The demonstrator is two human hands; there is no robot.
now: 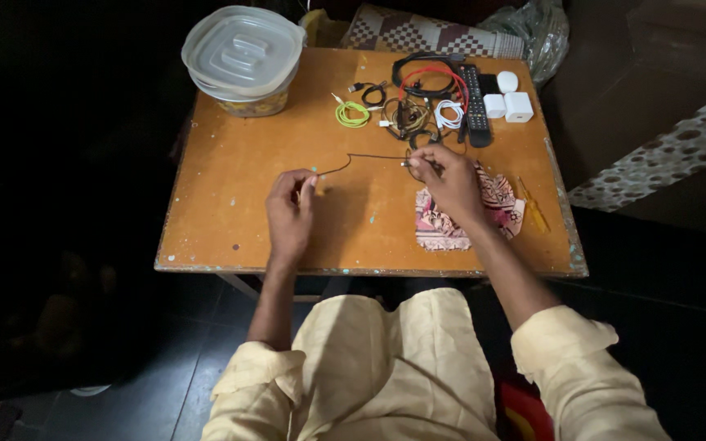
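Thin dark cable (369,157) strung mid-table (222,220) between both hands, left hand (289,214) and right hand (449,181) each pinching 1 end; likely light, limp, kink-prone, so best gripped at the plug ends, not mid-span.

Both forearms stretched forward, sleeves pushed to the elbows, left hand (290,214) knuckles up with fingertips pinched together, right hand (451,181) further forward, fingers pinched closed
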